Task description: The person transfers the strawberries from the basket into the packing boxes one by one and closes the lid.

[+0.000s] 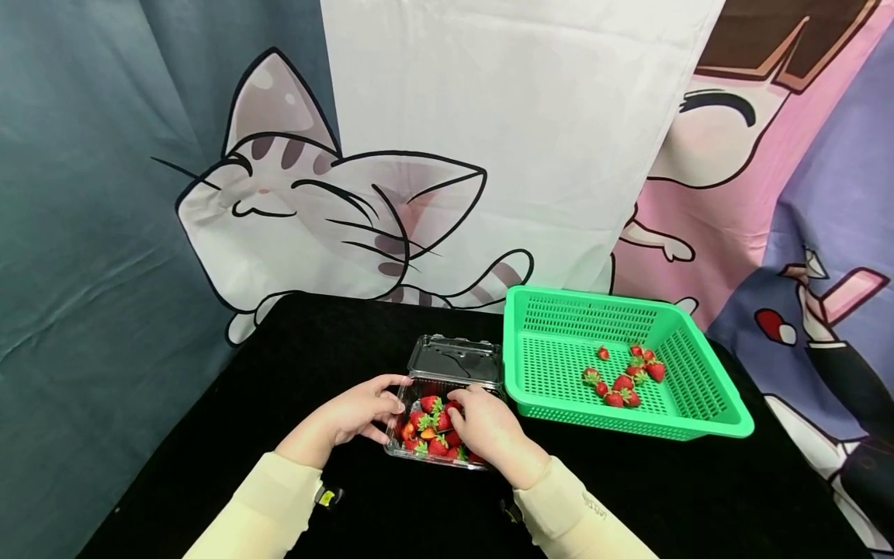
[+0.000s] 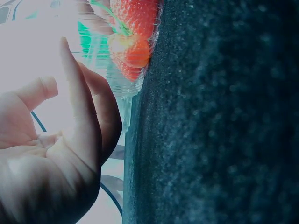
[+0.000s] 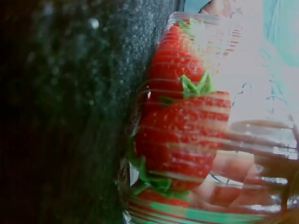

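Observation:
A clear plastic punnet [image 1: 436, 458] stands on the black cloth, its hinged lid [image 1: 454, 359] folded back. Inside lie several red strawberries [image 1: 437, 446] with green leaves, which show through the ribbed wall in the right wrist view. My left hand [image 1: 356, 411] is at the punnet's left side, fingers spread along the rim and wall. In the left wrist view those fingers [image 2: 77, 93] look fairly straight. My right hand [image 1: 492, 427] reaches in over the right side and pinches a strawberry [image 1: 453, 407] between thumb and fingers, which partly cover it.
A green plastic basket [image 1: 628, 423] stands to the right, close beside the punnet, with several strawberries [image 1: 623, 383] loose on its slatted floor. Black cloth [image 1: 335, 334] covers the table. Behind it hangs a printed curtain [image 1: 419, 93] with a cartoon cat.

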`<state>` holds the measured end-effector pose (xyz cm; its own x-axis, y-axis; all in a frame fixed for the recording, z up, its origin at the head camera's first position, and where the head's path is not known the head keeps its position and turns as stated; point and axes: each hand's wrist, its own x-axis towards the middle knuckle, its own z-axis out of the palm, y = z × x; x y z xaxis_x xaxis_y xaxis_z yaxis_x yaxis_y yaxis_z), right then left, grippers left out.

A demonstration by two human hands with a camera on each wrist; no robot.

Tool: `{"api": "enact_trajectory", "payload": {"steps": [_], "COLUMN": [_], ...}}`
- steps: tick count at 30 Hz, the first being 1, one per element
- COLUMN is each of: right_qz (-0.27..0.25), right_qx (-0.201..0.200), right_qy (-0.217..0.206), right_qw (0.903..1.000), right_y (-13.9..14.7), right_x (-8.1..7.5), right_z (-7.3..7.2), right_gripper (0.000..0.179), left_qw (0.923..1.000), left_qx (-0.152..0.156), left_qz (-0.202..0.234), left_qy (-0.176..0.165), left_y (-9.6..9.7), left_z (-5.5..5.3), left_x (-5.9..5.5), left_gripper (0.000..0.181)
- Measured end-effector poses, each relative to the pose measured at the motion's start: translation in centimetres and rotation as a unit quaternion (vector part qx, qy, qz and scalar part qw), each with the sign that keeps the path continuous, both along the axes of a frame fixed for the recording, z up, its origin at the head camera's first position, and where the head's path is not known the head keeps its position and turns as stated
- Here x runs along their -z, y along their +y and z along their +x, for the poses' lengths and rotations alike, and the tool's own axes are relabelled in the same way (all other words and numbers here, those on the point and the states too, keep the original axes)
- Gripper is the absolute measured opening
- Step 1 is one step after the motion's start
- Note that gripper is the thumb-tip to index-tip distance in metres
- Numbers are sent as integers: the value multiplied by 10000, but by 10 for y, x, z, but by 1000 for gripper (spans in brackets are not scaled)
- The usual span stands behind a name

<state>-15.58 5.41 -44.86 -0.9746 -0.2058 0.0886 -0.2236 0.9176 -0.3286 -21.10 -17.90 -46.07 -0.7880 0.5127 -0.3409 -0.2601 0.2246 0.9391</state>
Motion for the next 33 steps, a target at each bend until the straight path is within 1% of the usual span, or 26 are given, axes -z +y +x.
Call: {"api": "enact_trajectory", "payload": {"steps": [8,11,16,19,22,24,27,30,33], "right_qz": [129,-22,-267,-164,42,180,411,602,609], "right_qx": [-234,-259,-234,-503,-835,-980,-1028,-979,-896], "right_qy": [260,284,199,279,339,355,380,412,405], "right_qw": [9993,9993,9992,9982,9959,9944,9931,9925,9933], "right_y": [0,1,3,4,5,6,7,7,6], "right_x": [0,0,-1,-1,0,0,0,0,0], "right_z": [1,0,0,0,1,1,3,3,4], "right_gripper": [21,17,9,13,23,29,34,36,36], "left_qw": [10000,10000,10000,10000,10000,10000,10000,10000,10000], "left_qx": [-3,-2,-48,-66,-53,-28,7,12,-7], "left_qz": [-7,-8,-27,-48,-53,-45,-29,-33,-47], "left_qy": [-2,2,14,12,15,19,22,40,45], "left_y": [0,0,0,0,0,0,0,0,0], "left_z": [0,-1,-1,-1,-1,-2,-2,-1,-1], "left_x": [1,1,1,1,2,2,2,1,1], "left_gripper": [54,54,54,54,54,54,54,53,53]}}
